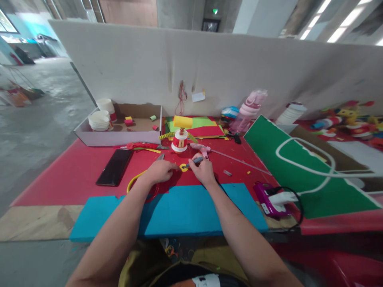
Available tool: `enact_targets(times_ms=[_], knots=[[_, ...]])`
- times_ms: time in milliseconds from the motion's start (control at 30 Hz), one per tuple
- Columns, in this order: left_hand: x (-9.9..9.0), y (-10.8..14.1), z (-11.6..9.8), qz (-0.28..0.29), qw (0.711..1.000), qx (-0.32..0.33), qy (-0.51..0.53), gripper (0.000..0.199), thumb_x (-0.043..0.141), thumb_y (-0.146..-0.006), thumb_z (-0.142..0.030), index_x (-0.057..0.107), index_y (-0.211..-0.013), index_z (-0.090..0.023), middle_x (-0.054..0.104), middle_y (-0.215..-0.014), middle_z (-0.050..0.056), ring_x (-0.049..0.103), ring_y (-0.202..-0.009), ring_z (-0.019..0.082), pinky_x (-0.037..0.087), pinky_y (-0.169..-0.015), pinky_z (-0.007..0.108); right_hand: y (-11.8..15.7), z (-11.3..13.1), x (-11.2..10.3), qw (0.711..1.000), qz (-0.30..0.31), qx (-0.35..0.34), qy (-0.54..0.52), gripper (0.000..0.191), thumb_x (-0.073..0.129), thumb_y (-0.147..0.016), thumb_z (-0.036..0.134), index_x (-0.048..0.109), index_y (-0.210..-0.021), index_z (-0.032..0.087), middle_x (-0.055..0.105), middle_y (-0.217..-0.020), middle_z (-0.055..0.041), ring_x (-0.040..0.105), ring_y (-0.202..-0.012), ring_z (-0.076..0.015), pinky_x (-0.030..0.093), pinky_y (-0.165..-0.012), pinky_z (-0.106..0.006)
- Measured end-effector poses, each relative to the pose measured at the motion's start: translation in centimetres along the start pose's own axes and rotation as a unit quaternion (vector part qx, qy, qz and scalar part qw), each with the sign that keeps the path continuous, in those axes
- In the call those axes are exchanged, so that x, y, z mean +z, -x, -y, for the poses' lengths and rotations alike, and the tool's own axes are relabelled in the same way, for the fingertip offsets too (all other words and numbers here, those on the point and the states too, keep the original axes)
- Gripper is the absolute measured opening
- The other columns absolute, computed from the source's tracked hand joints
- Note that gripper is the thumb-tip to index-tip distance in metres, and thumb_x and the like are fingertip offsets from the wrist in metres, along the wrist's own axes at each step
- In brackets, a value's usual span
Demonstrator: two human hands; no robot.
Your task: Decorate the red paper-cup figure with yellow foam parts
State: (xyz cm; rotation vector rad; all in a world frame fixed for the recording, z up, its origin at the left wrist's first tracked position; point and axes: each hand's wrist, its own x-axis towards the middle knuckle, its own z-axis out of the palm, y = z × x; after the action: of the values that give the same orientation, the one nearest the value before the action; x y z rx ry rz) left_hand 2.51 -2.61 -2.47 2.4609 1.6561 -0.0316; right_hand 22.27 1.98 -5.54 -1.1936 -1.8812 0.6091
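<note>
A small yellow paper circle (pixel 184 168) with a dark mark on it lies on the red tabletop. My left hand (pixel 160 171) rests at its left edge, index fingertip against it, the other fingers curled. Between the closed fingers of my right hand (pixel 204 170) is a grey marker (pixel 196 160), its tip at the circle. Just beyond stands a paper-cup figure (pixel 180 141) with a yellow roll for a head (pixel 182 122) and folded paper arms. Scissors with yellow and red handles (pixel 136 178) lie partly under my left hand. Behind my right hand is a pink glue gun (pixel 201 149).
A white box (pixel 116 138) holds paper cups (pixel 99 120) and small paper rolls. A phone (pixel 114 167) and a red utility knife (pixel 143 146) lie left. Coloured paper (pixel 203 130) and a pink bottle (pixel 247 111) stand behind. A purple power strip (pixel 273 201) sits right, beside a green board (pixel 269 159).
</note>
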Motion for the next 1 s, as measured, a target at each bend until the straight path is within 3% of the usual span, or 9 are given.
enact_targets(times_ms=[267, 1000], knots=[[-0.17, 0.07, -0.12, 0.000, 1.000, 0.003, 0.006, 0.048, 0.043, -0.080, -0.015, 0.063, -0.121, -0.031, 0.070, -0.113, 0.002, 0.065, -0.101, 0.020, 0.047, -0.089, 0.029, -0.06, -0.02, 0.03, 1.000, -0.002, 0.001, 0.000, 0.021, 0.053, -0.083, 0.038, 0.049, -0.068, 0.023, 0.059, -0.059, 0.0018, 0.057, -0.057, -0.0157, 0.038, -0.057, -0.025], [-0.17, 0.08, -0.10, -0.003, 1.000, 0.000, 0.007, 0.049, 0.043, -0.080, -0.015, 0.062, -0.123, -0.031, 0.070, -0.112, 0.002, 0.065, -0.099, 0.021, 0.049, -0.085, 0.029, -0.01, -0.03, 0.08, 1.000, 0.005, 0.010, -0.006, 0.021, 0.054, -0.081, 0.039, 0.049, -0.068, 0.024, 0.058, -0.058, 0.0020, 0.058, -0.058, -0.0163, 0.039, -0.056, -0.025]])
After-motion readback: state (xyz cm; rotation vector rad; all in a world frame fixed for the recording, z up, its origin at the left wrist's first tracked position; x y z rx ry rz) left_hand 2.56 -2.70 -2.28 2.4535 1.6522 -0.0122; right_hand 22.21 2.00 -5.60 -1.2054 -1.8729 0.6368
